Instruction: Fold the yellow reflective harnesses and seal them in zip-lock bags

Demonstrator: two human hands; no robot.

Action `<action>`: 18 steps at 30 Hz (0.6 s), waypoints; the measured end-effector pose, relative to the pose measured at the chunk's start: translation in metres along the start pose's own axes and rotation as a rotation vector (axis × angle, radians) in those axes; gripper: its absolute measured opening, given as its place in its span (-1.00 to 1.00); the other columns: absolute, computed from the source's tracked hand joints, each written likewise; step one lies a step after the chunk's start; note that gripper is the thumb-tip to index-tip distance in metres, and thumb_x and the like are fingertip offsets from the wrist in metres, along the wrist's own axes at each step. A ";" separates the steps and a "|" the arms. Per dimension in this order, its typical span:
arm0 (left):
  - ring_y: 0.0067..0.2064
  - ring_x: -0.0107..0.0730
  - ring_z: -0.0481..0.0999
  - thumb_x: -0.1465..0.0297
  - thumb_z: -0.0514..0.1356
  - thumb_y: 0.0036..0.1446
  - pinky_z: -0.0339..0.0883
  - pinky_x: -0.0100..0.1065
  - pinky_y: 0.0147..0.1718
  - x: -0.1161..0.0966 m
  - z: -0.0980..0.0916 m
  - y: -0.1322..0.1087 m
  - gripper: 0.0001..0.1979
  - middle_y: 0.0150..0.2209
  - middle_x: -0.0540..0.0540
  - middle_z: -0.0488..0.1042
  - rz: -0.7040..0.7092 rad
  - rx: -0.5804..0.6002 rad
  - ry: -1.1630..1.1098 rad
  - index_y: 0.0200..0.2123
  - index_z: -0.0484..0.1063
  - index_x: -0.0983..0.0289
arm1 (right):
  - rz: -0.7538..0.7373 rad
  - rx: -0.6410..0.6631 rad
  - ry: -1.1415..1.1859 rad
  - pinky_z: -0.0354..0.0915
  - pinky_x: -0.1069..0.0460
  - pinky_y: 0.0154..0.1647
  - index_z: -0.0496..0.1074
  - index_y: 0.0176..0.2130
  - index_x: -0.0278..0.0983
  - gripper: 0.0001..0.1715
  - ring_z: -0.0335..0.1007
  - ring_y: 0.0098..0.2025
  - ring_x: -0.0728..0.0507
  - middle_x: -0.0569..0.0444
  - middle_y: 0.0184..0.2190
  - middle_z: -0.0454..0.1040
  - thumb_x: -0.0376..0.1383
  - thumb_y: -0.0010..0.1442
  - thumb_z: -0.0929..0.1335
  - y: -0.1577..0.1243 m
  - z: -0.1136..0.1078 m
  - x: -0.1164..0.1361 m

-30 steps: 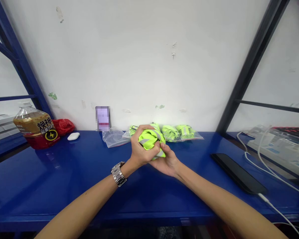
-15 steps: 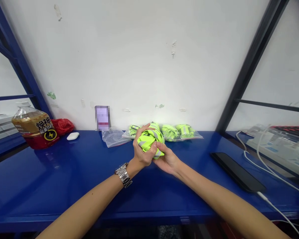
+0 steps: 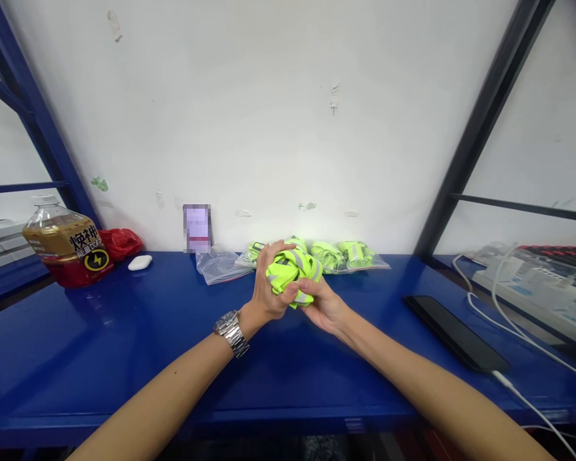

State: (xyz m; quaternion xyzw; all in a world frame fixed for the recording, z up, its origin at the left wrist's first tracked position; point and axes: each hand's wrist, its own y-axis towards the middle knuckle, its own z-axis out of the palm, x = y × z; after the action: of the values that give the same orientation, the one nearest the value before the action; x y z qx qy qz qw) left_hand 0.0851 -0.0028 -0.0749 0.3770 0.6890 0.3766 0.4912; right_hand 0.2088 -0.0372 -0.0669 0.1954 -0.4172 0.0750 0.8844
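Between my two hands is a wadded bundle of neon-yellow reflective straps (image 3: 292, 269) with silver-grey stripes, held above the blue table. My left hand (image 3: 267, 291), with a metal watch at the wrist, wraps the bundle's left side, its thumb pressing the front. My right hand (image 3: 322, 306) grips the lower right side, thumb on top; its other fingers are partly hidden beneath. Behind them, similar neon bundles in clear bags (image 3: 355, 254) lie along the wall. An unfilled clear zip bag (image 3: 223, 266) lies flat left of these.
At the left stand a large drink bottle (image 3: 70, 246), a red plastic bag (image 3: 121, 243) and a white earbud case (image 3: 140, 262). A black phone (image 3: 454, 331) with a white cable lies at the right, near a power strip (image 3: 532, 288). A purple-screened upright object (image 3: 198, 228) leans at the wall.
My left hand has shifted slightly left and turned, its fingers less curled over the top. More of the bundle shows, and it sits turned between my hands.
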 end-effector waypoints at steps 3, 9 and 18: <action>0.15 -0.04 0.29 -0.16 -0.07 0.12 0.09 -0.01 0.15 0.008 -0.003 -0.003 -0.30 0.10 0.26 0.31 -0.013 0.039 -0.043 0.11 0.18 0.23 | -0.062 -0.050 -0.036 0.43 0.02 -0.17 0.45 -0.11 -0.18 -0.40 0.50 -0.24 -0.12 0.12 -0.25 0.56 -0.37 -0.19 0.55 0.000 0.003 0.000; 0.13 -0.03 0.28 -0.12 -0.07 0.16 0.13 -0.01 0.12 0.026 -0.021 0.001 -0.29 0.12 0.31 0.26 -0.007 0.285 0.109 0.17 0.14 0.29 | -0.177 -0.139 -0.187 0.43 -0.08 -0.14 0.46 -0.20 -0.25 -0.42 0.51 -0.26 -0.17 0.07 -0.29 0.57 -0.39 -0.29 0.58 0.005 -0.003 0.004; -0.10 0.02 0.48 0.08 -0.23 0.32 0.30 -0.07 -0.12 0.041 -0.094 0.038 -0.42 -0.18 0.36 0.47 -0.400 0.610 1.069 -0.14 0.40 0.39 | -0.226 -0.372 -0.391 0.46 -0.13 -0.15 0.43 -0.19 -0.30 -0.25 0.55 -0.23 -0.25 0.01 -0.29 0.60 -0.38 -0.45 0.61 0.015 -0.040 0.012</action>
State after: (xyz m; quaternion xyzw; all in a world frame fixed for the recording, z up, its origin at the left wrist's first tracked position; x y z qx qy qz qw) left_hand -0.0095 0.0357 -0.0353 0.1245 0.9716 0.2009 0.0118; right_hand 0.2404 -0.0071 -0.0765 0.0858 -0.5620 -0.1407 0.8105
